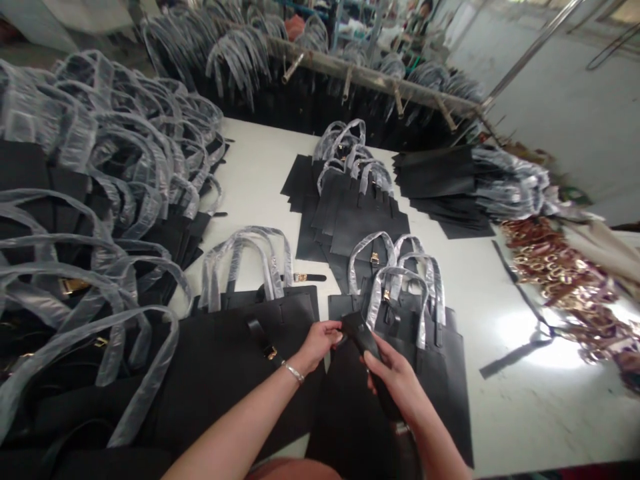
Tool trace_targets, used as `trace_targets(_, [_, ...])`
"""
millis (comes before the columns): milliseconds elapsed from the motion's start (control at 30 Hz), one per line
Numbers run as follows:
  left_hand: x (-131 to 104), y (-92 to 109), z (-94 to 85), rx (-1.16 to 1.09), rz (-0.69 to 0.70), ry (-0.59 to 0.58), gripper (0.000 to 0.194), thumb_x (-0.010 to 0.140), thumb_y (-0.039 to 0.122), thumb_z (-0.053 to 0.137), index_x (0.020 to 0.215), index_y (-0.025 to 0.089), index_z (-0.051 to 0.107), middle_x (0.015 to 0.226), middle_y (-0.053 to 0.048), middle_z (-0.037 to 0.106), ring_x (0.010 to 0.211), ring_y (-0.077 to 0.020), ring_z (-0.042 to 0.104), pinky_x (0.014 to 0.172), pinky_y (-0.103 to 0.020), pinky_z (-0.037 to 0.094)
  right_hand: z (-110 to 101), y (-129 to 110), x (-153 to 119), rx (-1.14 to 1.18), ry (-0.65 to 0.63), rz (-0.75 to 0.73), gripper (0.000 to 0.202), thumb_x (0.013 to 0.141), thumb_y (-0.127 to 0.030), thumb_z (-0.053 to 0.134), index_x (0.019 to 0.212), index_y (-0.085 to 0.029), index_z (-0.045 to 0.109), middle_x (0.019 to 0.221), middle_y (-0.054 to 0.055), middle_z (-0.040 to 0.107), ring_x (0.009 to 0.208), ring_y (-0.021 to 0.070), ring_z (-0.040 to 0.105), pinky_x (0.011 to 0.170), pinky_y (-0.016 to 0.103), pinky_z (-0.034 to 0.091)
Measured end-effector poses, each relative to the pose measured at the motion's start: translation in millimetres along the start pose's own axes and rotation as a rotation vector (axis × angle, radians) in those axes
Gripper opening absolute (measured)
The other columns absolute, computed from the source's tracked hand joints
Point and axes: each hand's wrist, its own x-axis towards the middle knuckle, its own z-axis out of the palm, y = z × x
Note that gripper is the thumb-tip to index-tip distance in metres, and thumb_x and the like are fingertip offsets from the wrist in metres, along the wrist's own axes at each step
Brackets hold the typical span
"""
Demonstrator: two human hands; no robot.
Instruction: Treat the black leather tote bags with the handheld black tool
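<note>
My left hand [316, 345] pinches the upper end of a black strap [361, 335] low in the middle of the view; a thin bracelet sits on that wrist. My right hand [395, 380] wraps around the same strap lower down. Both hands hover over black tote bags lying flat. One bag [235, 360] with plastic-wrapped handles lies to the left, a short black strap with a gold buckle [263, 340] resting on it. A small stack of bags [440, 360] lies to the right, touching my right hand.
A large pile of black bags with wrapped handles [90, 200] fills the left side. More stacks lie at the centre back [350, 200] and right back [450, 180]. Gold metal fittings [560, 273] are heaped at right. A loose strap [520, 350] lies on the white table [260, 173]. A rack [370, 77] hangs bags.
</note>
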Motion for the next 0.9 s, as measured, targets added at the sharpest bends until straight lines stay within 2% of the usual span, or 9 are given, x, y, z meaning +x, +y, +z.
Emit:
trace_targets(100, [-2.5, 3.6, 2.8, 0.043, 0.002, -0.003, 0.034, 0.067, 0.028, 0.073, 0.094, 0.009, 0.071, 0.064, 0.000, 0.059, 0.056, -0.0089, 0.046, 0.058, -0.023, 0.033, -14.1, -8.0, 5.0, 0.060, 0.096, -0.055, 0.078, 0.074, -0.049, 0.072, 0.141, -0.019, 0.045, 0.072, -0.003, 0.066, 0.048, 0.0112, 0.054, 0.046, 0.025, 0.045])
trace_targets(200, [-3.8, 7.1, 6.5, 0.088, 0.010, 0.011, 0.036, 0.067, 0.030, 0.072, 0.096, 0.009, 0.070, 0.064, 0.001, 0.057, 0.057, -0.0091, 0.047, 0.058, -0.023, 0.034, -28.2, -5.7, 1.3, 0.056, 0.022, -0.021, 0.075, 0.075, -0.047, 0.071, 0.141, -0.022, 0.046, 0.072, -0.003, 0.066, 0.048, 0.0114, 0.054, 0.045, 0.024, 0.044])
trace_targets(333, [-3.0, 4.5, 6.1, 0.165, 0.038, -0.003, 0.032, 0.069, 0.034, 0.071, 0.091, 0.011, 0.069, 0.060, 0.003, 0.052, 0.054, -0.0088, 0.044, 0.055, -0.022, 0.034, -22.4, 6.8, -1.2, -0.039, -0.093, -0.010, 0.063, 0.077, -0.041, 0.069, 0.136, -0.023, 0.054, 0.078, -0.002, 0.071, 0.047, 0.0110, 0.055, 0.046, 0.025, 0.045])
trace_targets(467, [0.0, 2.1, -3.2, 0.400, 0.029, 0.033, 0.025, 0.076, 0.030, 0.061, 0.094, 0.013, 0.065, 0.061, 0.003, 0.052, 0.053, -0.0112, 0.048, 0.055, -0.024, 0.039, -20.8, 9.9, 7.4, -0.023, -0.006, -0.079, 0.064, 0.078, -0.041, 0.068, 0.138, -0.022, 0.052, 0.086, 0.000, 0.072, 0.050, 0.0121, 0.057, 0.051, 0.027, 0.049])
trace_targets(567, [6.1, 14.9, 0.0, 0.764, 0.177, 0.185, 0.023, 0.076, 0.017, 0.057, 0.098, 0.016, 0.063, 0.074, -0.001, 0.058, 0.065, -0.0154, 0.057, 0.064, -0.028, 0.047, -46.8, 13.3, 4.3, 0.020, 0.022, -0.115, 0.065, 0.080, -0.043, 0.068, 0.139, -0.025, 0.050, 0.097, 0.002, 0.072, 0.053, 0.0125, 0.057, 0.052, 0.028, 0.050])
trace_targets(633, [14.9, 30.4, 15.6, 0.955, 0.356, 0.236, 0.025, 0.078, 0.013, 0.055, 0.102, 0.019, 0.061, 0.090, -0.004, 0.061, 0.079, -0.0173, 0.060, 0.075, -0.030, 0.049, -68.7, 22.2, -4.5, 0.035, 0.018, -0.108, 0.063, 0.079, -0.043, 0.069, 0.137, -0.027, 0.052, 0.100, 0.002, 0.072, 0.053, 0.0128, 0.057, 0.051, 0.028, 0.050])
trace_targets(700, [29.6, 46.6, 41.4, 1.075, 0.486, 0.148, 0.025, 0.084, 0.012, 0.052, 0.106, 0.020, 0.059, 0.100, -0.005, 0.060, 0.088, -0.0179, 0.060, 0.082, -0.030, 0.049, -85.8, 36.1, -15.0, 0.039, 0.048, -0.091, 0.062, 0.078, -0.043, 0.070, 0.136, -0.028, 0.053, 0.098, 0.002, 0.072, 0.054, 0.0135, 0.057, 0.051, 0.029, 0.050])
trace_targets(800, [62.9, 62.7, 84.7, 1.289, 0.612, -0.137, 0.028, 0.088, 0.008, 0.047, 0.110, 0.021, 0.058, 0.107, -0.007, 0.060, 0.100, -0.0194, 0.057, 0.092, -0.032, 0.046, -98.3, 60.4, -27.3, 0.066, 0.107, -0.060, 0.064, 0.079, -0.045, 0.070, 0.138, -0.028, 0.052, 0.094, 0.002, 0.073, 0.054, 0.0147, 0.056, 0.052, 0.030, 0.050])
trace_targets(900, [101.9, 66.9, 113.8, 1.549, 0.719, -0.397, 0.037, 0.084, 0.000, 0.047, 0.112, 0.020, 0.059, 0.121, -0.010, 0.056, 0.114, -0.0225, 0.052, 0.098, -0.035, 0.043, -102.0, 82.1, -33.3, 0.125, 0.141, -0.022, 0.067, 0.076, -0.049, 0.071, 0.137, -0.028, 0.053, 0.090, 0.003, 0.074, 0.052, 0.0164, 0.057, 0.050, 0.031, 0.051])
